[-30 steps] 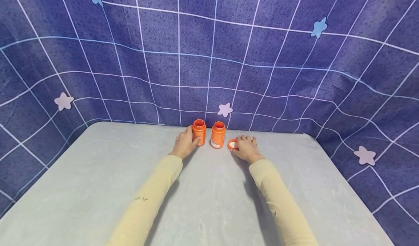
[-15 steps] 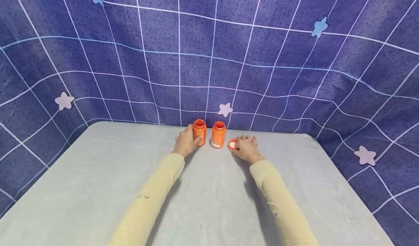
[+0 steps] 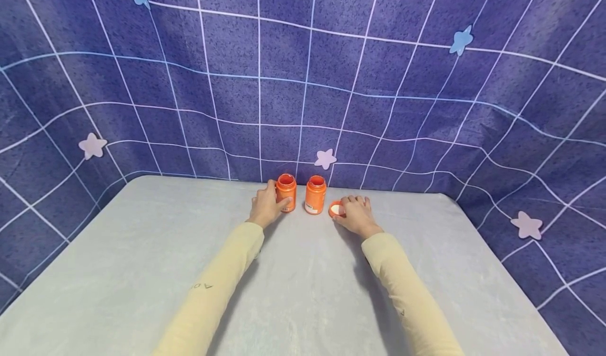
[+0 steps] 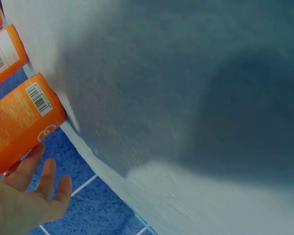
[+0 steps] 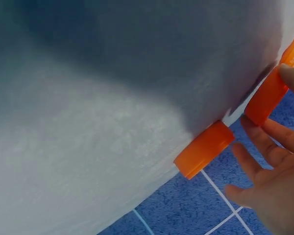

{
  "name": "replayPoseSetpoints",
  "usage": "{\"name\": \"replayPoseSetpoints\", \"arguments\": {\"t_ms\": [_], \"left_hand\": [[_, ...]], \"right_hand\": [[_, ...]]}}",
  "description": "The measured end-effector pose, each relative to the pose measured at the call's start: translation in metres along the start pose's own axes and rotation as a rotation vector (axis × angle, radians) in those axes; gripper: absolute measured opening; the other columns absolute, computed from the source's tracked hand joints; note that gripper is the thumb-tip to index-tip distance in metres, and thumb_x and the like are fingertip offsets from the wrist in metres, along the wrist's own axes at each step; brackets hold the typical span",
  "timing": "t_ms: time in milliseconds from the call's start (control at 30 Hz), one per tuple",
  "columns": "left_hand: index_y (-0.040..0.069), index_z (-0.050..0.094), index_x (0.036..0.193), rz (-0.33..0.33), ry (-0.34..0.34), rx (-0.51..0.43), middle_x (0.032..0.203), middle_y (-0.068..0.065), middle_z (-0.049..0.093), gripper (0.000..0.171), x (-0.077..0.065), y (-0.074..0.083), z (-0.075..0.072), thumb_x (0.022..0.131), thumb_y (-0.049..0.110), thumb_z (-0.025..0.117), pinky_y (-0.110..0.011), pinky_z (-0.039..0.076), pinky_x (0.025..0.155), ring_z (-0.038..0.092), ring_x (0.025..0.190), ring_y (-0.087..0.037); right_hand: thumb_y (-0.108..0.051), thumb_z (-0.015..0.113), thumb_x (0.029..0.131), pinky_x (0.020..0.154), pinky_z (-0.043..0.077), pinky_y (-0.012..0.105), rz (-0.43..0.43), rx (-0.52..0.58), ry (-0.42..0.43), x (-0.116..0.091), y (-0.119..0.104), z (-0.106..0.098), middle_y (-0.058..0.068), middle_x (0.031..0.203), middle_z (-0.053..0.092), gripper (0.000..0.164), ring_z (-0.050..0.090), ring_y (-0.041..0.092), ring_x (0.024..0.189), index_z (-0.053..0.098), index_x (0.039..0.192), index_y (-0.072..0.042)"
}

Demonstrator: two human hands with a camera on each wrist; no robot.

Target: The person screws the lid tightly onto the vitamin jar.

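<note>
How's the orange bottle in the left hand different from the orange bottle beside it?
The left hand holds the left bottle; no hand touches the right bottle. The left wrist view shows a barcode and a white looped mark on the left bottle, but a barcode with a blank white patch on the right bottle. Both are orange, upright and uncapped.

Orange jars (image 3: pixel 315 195): smooth, glossy plastic
Lids (image 5: pixel 204 149): smooth plastic, soft sheen
Tabletop (image 3: pixel 303 293): matt, smooth-looking
Backdrop (image 3: pixel 236 103): printed cloth, matt, rippled
Sleeves (image 3: pixel 213 282): matt cloth, lightly creased
</note>
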State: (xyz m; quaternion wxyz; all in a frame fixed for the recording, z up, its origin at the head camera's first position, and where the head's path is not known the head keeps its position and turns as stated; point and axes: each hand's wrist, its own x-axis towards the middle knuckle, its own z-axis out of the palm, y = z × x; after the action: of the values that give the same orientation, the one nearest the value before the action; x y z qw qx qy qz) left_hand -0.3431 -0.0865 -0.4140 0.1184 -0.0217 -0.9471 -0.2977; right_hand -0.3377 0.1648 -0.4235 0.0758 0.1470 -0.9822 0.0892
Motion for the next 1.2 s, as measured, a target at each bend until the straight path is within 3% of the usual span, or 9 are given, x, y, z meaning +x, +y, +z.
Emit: {"name": "replayPoseSetpoints", "arguments": {"t_ms": [100,300,567,800,1200], "left_hand": [[0.007,0.041,0.116,0.003,0.005,-0.001,0.105,-0.018,0.063,0.053,-0.002,-0.001,-0.001,0.082,0.041,0.065,-0.049,0.042,0.085,0.058,0.100,-0.037],[0.008,0.043,0.115,0.006,-0.008,-0.028,0.090,-0.013,0.061,0.052,-0.005,-0.001,-0.004,0.081,0.040,0.066,-0.046,0.045,0.079,0.059,0.090,-0.034],[0.008,0.045,0.121,0.026,-0.017,-0.052,0.101,-0.014,0.064,0.056,-0.006,-0.002,-0.007,0.080,0.037,0.068,-0.047,0.045,0.083,0.059,0.097,-0.033],[0.008,0.046,0.117,0.031,-0.020,-0.044,0.090,-0.011,0.061,0.052,-0.009,-0.002,-0.007,0.079,0.037,0.068,-0.045,0.044,0.077,0.057,0.090,-0.031],[0.008,0.048,0.118,0.122,0.001,-0.025,0.091,-0.013,0.065,0.057,-0.017,0.000,-0.007,0.076,0.039,0.072,-0.044,0.046,0.078,0.061,0.086,-0.031]], "right_hand": [[-0.036,0.068,0.079,0.103,0.021,0.059,-0.001,0.005,0.012,-0.001,-0.001,-0.001,0.015,0.111,0.057,0.045,0.046,0.035,0.111,0.057,0.108,-0.003],[-0.035,0.069,0.078,0.103,0.021,0.058,-0.016,0.020,0.034,-0.004,-0.003,-0.004,0.013,0.109,0.059,0.043,0.047,0.035,0.109,0.057,0.105,-0.003],[-0.034,0.069,0.077,0.102,0.023,0.059,-0.057,0.030,0.073,-0.012,-0.003,-0.006,0.014,0.109,0.060,0.044,0.047,0.038,0.110,0.057,0.107,-0.003],[-0.033,0.071,0.077,0.103,0.023,0.058,-0.076,0.042,0.102,-0.017,-0.004,-0.009,0.015,0.110,0.060,0.046,0.048,0.037,0.108,0.057,0.108,-0.002],[-0.034,0.071,0.075,0.101,0.028,0.056,-0.122,0.028,0.172,-0.028,-0.012,-0.013,0.013,0.105,0.061,0.047,0.050,0.035,0.103,0.058,0.108,-0.004]]}}
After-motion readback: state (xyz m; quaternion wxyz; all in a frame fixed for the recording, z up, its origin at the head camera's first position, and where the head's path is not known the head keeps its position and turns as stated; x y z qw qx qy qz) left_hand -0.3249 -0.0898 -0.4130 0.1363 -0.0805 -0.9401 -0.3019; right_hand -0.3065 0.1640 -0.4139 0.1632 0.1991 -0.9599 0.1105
